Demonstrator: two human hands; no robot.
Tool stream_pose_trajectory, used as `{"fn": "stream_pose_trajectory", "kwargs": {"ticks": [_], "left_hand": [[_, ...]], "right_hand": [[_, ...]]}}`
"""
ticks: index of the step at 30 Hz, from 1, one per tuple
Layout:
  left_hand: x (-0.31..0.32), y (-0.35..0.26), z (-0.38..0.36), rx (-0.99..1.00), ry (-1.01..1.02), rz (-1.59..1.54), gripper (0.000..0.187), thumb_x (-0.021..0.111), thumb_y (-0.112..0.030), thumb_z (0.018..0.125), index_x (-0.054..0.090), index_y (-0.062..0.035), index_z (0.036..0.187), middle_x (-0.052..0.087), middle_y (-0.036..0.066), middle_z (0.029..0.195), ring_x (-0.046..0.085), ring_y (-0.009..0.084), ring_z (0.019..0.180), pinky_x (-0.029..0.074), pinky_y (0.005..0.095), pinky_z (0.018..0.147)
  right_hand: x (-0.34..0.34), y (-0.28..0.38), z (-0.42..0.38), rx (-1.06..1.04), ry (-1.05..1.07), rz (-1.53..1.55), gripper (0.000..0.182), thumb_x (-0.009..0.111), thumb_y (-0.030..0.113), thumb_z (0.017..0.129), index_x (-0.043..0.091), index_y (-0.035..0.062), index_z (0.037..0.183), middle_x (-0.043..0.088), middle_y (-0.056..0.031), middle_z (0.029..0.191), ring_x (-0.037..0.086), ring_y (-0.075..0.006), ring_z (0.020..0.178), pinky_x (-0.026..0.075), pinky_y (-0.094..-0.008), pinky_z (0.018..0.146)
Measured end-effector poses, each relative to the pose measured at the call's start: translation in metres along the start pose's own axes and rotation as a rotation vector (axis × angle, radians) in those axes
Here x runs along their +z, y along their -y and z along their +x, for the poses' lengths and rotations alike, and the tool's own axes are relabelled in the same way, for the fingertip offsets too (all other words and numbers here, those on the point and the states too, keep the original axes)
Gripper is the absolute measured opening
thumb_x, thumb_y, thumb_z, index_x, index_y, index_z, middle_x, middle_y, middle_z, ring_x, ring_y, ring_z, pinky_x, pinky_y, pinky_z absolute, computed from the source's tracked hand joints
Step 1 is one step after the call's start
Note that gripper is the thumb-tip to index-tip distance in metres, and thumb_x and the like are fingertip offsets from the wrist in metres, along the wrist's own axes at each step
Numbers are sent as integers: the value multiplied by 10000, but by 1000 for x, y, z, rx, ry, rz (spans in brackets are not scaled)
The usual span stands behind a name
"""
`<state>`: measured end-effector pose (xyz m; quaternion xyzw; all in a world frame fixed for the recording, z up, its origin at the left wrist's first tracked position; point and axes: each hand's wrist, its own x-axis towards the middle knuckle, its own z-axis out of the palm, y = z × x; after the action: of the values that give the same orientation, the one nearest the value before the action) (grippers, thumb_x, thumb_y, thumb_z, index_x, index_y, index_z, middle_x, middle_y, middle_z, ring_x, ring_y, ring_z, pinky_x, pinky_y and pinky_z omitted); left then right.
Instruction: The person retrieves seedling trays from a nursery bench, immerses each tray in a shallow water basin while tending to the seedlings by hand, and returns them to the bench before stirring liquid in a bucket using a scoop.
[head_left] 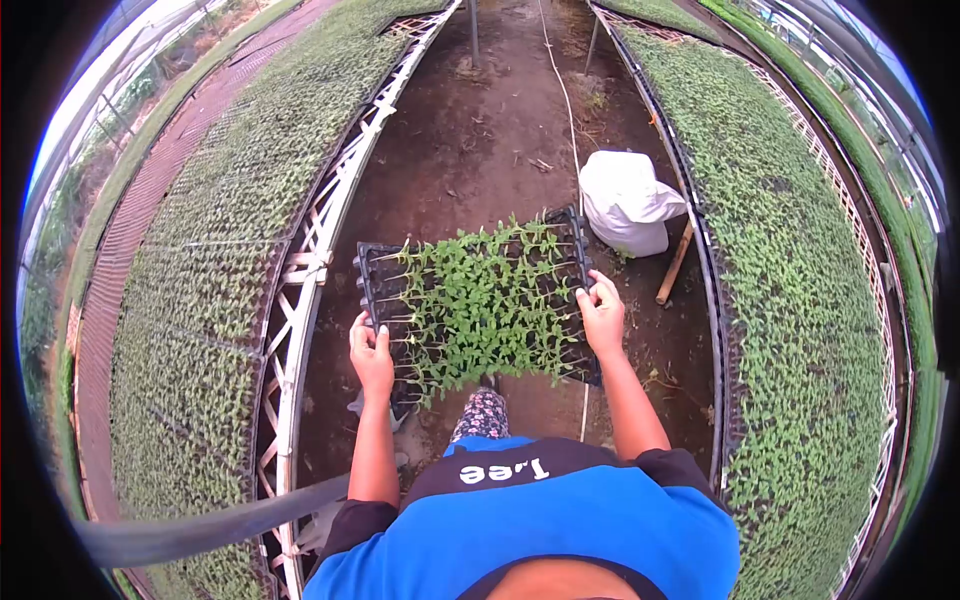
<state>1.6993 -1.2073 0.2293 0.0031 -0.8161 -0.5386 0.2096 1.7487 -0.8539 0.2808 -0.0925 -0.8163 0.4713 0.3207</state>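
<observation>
Between my two hands a black seedling tray [372, 285] is held level in front of my body, above the dirt path. Rows of green seedlings [480, 310] fill it and hide most of its cells. My left hand [371, 360] grips the tray's left edge, thumb on top and fingers around the side. On the opposite edge my right hand [602, 315] has hold of the tray in the same way, a little farther forward. The undersides of both grips are hidden.
Long benches of seedlings run along the left [210, 290] and right [790, 290], edged by a white lattice frame [330, 215] on the left. A white sack [628, 200] and a wooden stick [676, 263] lie on the path's right side. A thin hose [565, 90] runs along the ground.
</observation>
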Motion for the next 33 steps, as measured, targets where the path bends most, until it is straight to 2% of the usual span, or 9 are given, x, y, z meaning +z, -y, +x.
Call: {"fn": "stream_pose_trajectory", "kwargs": {"ticks": [2, 6, 8, 11, 14, 17, 20, 22, 33], "left_hand": [[33, 9, 54, -131, 4, -74, 247, 576, -24, 749, 348, -23, 653, 516, 170, 1077, 510, 210, 895, 389, 299, 703], [109, 55, 169, 30, -32, -70, 256, 567, -20, 750, 334, -22, 643, 511, 169, 1073, 477, 211, 833, 371, 290, 734], [146, 66, 226, -88, -16, -75, 274, 568, -13, 750, 318, -25, 636, 515, 154, 1060, 475, 212, 841, 366, 289, 743], [202, 53, 300, -120, 18, -61, 114, 563, -12, 757, 468, 27, 807, 495, 72, 951, 396, 133, 711, 349, 230, 692], [270, 61, 377, 1, 31, -33, 340, 560, -39, 798, 477, 20, 1123, 305, -51, 713, 308, 56, 637, 274, 171, 587], [345, 62, 445, -108, 20, -188, 218, 555, -29, 785, 514, 34, 989, 403, -3, 793, 364, 96, 686, 336, 209, 666], [414, 89, 522, -69, -30, -266, 290, 557, -40, 793, 510, 20, 1073, 339, -32, 739, 346, 71, 669, 312, 187, 632], [452, 54, 567, -165, -56, -308, 370, 564, -43, 795, 469, 28, 1145, 311, -54, 718, 304, 41, 638, 264, 172, 585], [654, 69, 809, -180, -202, -90, 354, 563, -72, 811, 469, 9, 1142, 344, -37, 749, 330, 68, 667, 308, 190, 612]], "right_hand": [[38, -32, 56, -4, 30, 50, 247, 585, 24, 714, 369, 8, 595, 545, -186, 846, 544, -285, 958, 409, -326, 752], [99, -75, 169, -5, 15, 41, 255, 588, 22, 705, 371, 6, 572, 551, -176, 806, 552, -272, 940, 417, -318, 710], [122, -95, 229, -28, 17, 35, 269, 598, 30, 700, 363, 12, 571, 545, -169, 796, 559, -257, 930, 421, -310, 688], [148, -114, 313, 3, -1, 12, 266, 601, 38, 693, 362, 10, 579, 546, -166, 808, 565, -261, 904, 421, -310, 676], [176, -150, 401, 2, -25, -13, 260, 601, 43, 691, 367, 9, 581, 552, -177, 848, 564, -270, 901, 422, -310, 674], [210, -204, 490, -22, -36, -14, 256, 603, 64, 695, 377, 12, 585, 556, -183, 876, 560, -281, 928, 426, -322, 683], [245, -247, 591, -29, 29, 17, 255, 605, 71, 697, 382, 12, 587, 556, -191, 856, 552, -288, 952, 426, -327, 700], [271, -267, 665, -37, 59, 56, 257, 604, 68, 697, 378, 13, 588, 554, -189, 854, 549, -283, 963, 426, -332, 701], [404, -389, 993, -58, 231, 202, 250, 576, 98, 702, 367, 2, 604, 552, -207, 964, 540, -327, 942, 430, -363, 703]]}}
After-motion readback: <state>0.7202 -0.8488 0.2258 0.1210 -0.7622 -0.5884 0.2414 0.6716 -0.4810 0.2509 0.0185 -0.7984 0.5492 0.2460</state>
